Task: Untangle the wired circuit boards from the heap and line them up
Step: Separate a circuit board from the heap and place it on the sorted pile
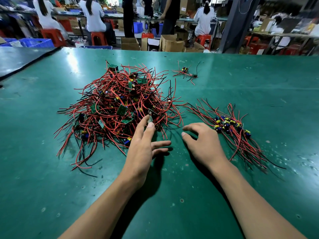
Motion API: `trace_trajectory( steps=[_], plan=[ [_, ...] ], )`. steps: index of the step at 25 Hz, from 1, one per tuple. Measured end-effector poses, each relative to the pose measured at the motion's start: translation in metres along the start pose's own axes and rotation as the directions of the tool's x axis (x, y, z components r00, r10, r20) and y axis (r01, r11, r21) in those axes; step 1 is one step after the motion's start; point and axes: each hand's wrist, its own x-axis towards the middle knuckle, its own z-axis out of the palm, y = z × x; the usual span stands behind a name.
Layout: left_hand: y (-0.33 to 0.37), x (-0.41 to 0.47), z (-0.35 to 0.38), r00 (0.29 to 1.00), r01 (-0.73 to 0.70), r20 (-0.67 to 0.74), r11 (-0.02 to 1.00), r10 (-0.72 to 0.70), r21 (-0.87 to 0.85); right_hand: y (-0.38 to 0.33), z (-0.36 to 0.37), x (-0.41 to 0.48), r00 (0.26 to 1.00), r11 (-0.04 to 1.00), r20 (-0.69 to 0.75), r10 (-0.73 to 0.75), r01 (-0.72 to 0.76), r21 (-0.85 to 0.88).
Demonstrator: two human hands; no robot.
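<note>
A large heap of wired circuit boards [117, 104], small green boards tangled in red and black wires, is being carried by the green tabletop [259, 75] around its middle, somewhat toward the left edge. The left hand [139, 144] is being stretched out to the near right fringe of this heap, its fingers [146, 130] being held straight, with two fingertips being laid against a small board [150, 119] at the fringe; the thumb [160, 143] is being kept splayed well apart toward the right, so no pinch is being made by it, and whether the board is being clamped between the two fingers cannot be told. The right hand [205, 140] is being held low over the tabletop between the heap and the sorted row [231, 125], its fingers being loosely curled and spread, with nothing being gripped. That row, boards with yellow and blue components set side by side and their wires fanned toward the far and near edges, is being kept toward the right edge, just beside the right hand. A small separate cluster [186, 71] of a few wired boards is being left nearer the far edge, well apart from both. Beyond the far edge, cardboard boxes [170, 43] and red stools [98, 38] are being shown, with people being seated at other benches.
</note>
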Motion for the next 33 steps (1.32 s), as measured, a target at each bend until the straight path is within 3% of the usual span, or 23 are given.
trace_trajectory(
  steps=[5, 9, 15, 22, 27, 33],
  plan=[
    [0.003, 0.003, -0.002, 0.995, -0.045, -0.085, 0.999, 0.044, -0.012, -0.003, 0.000, -0.001, 1.000, 0.998, 0.011, 0.015, -0.016, 0.060],
    [0.007, 0.004, -0.004, 0.997, -0.003, -0.079, 0.998, -0.002, -0.057, -0.005, -0.001, -0.002, 0.999, 0.997, 0.023, 0.038, -0.039, 0.069],
    [0.005, 0.004, -0.004, 0.998, 0.027, -0.060, 1.000, -0.027, 0.013, -0.007, -0.002, -0.001, 0.998, 0.997, 0.047, 0.050, -0.053, 0.058],
    [0.007, 0.005, -0.007, 0.998, 0.061, -0.005, 0.998, -0.061, -0.025, -0.022, -0.002, -0.006, 0.997, 0.946, 0.045, 0.057, -0.068, 0.316],
    [0.012, 0.012, -0.011, 0.978, 0.188, 0.101, 0.982, -0.185, -0.023, -0.027, 0.005, -0.011, 0.996, 0.935, 0.086, 0.032, -0.060, 0.349],
    [0.013, 0.007, -0.009, 0.975, 0.171, 0.143, 0.985, -0.170, 0.001, -0.030, 0.002, -0.012, 0.980, 0.869, 0.194, 0.039, -0.129, 0.478]
  ],
)
